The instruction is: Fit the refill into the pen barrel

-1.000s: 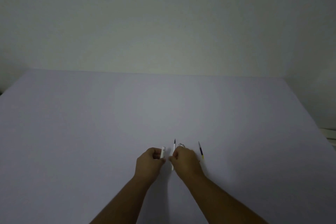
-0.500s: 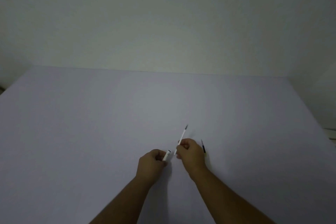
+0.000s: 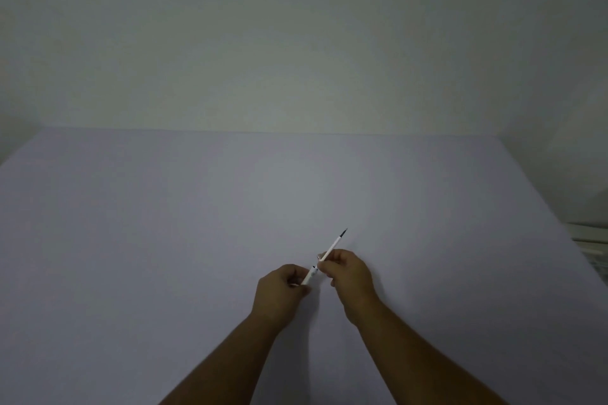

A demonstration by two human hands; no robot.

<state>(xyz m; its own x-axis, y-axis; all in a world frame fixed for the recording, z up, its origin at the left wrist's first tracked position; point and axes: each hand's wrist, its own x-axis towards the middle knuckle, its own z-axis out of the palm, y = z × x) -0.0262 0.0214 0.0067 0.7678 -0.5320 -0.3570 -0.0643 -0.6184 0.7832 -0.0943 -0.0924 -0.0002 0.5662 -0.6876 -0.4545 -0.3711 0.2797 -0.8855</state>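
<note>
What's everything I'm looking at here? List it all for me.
Pen barrel: one, white, held in the left hand, tilted up to the right.
Refill: one, thin, white with a dark tip, running from the barrel's mouth up past the right hand.
Table: one, pale lilac, filling the lower view.
Wall: one, off-white, behind the table.
Left hand: one, gripping the barrel.
Right hand: one, pinching the refill.

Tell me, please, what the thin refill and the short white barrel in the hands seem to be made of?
Refill: probably plastic, a thin, matt white tube ending in a dark tip that cannot be told. Barrel: likely smooth white plastic with a slight sheen, though the dim light leaves this uncertain.
</note>
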